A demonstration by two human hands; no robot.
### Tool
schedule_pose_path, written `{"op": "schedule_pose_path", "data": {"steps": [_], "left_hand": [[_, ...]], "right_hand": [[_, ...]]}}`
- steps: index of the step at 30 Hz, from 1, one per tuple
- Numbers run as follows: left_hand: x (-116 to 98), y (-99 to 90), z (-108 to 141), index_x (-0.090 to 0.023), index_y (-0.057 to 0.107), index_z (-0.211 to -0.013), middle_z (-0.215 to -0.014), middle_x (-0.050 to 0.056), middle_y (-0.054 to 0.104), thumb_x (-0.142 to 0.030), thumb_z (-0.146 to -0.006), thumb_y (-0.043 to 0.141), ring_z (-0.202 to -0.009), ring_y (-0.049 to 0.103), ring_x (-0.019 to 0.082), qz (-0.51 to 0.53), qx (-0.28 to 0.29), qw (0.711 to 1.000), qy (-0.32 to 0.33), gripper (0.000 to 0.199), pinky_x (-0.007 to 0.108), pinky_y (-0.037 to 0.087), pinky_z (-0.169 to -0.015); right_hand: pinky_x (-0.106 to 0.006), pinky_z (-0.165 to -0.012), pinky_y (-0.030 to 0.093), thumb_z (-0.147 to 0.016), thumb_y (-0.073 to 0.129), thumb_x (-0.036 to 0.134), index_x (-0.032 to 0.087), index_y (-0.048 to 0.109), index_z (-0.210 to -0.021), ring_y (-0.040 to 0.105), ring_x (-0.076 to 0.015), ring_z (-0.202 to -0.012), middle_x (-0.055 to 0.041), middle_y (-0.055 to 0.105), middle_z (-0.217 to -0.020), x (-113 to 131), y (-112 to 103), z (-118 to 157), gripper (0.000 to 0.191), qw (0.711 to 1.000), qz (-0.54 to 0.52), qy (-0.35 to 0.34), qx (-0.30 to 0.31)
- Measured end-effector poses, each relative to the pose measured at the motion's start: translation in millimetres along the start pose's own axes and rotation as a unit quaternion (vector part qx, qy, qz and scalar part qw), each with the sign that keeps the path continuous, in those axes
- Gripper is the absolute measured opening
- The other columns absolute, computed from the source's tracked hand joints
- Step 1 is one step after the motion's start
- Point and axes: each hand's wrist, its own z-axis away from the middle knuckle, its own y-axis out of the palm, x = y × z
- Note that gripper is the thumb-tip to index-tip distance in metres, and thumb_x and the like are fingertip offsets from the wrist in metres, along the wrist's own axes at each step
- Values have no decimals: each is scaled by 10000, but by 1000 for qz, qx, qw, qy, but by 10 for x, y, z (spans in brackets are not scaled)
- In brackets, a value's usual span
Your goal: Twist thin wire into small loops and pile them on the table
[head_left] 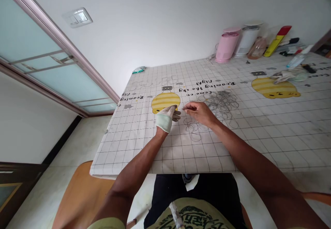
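My left hand (pixel 168 113), in a white glove with a pale green cuff, has thumb and forefinger pinched together above the checked tablecloth. What lies in that pinch is too small to tell. Close to its right, my bare right hand (pixel 198 111) is also pinched, with a tiny dark tip showing at its fingers. A short gap separates the two hands. Beneath and beyond my right hand spreads a loose tangle of thin dark wire-like loops (pixel 224 105), and several thinner coils trail toward me. My right hand partly covers the tangle.
A pink cylinder-shaped device (pixel 227 46) and a white one (pixel 247 40) stand by the wall. Beside them are a bottle (pixel 257 48) and a yellow box with a red top (pixel 276 43). A spray bottle (pixel 297 58) and a glove (pixel 289 74) lie farther right. A chair (pixel 77 191) is at lower left.
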Motion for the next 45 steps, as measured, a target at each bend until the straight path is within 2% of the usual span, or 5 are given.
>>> {"op": "schedule_pose_path", "data": {"steps": [12,22,28,35,45], "left_hand": [[-1,-65,-154,-87,721,-1202,-828,77,764,-197,-921,619,-668,703,143,-53,82,994,-57,319,252,541,-606],[-68,35,64,-293,796,-1167,-934,-15,808,-337,-922,631,-1007,740,185,-291,34,954,69,298,276,535,-964],[-108,-87,-120,-179,680,-1366,-1100,72,799,-428,-960,612,-971,757,198,-167,16,984,66,481,286,570,-906],[-109,-73,-186,-134,763,-908,-830,95,784,-427,-951,633,-669,700,162,-70,76,995,9,323,268,567,-634],[14,-176,-211,-91,736,-1036,-716,53,718,-321,-971,599,-577,630,119,82,150,985,8,276,255,501,-608]], "right_hand": [[-291,-605,438,-866,593,241,213,817,-919,630,-166,-669,-32,789,-874,-8,-67,-9,232,993,99,27,-58],[-317,-762,487,-917,521,178,212,773,-893,687,-200,-862,-57,775,-963,-57,-1,-23,255,984,152,-30,-86],[-317,-734,478,-928,528,181,220,764,-899,657,-190,-825,-48,747,-941,-55,14,2,241,983,160,-83,-38],[-310,-631,425,-990,523,253,246,741,-877,552,-175,-708,-36,605,-823,-41,124,69,246,975,169,-134,53],[-316,-667,474,-1009,584,318,264,780,-963,609,-176,-760,-36,648,-888,119,25,105,208,978,73,-163,104]]}}
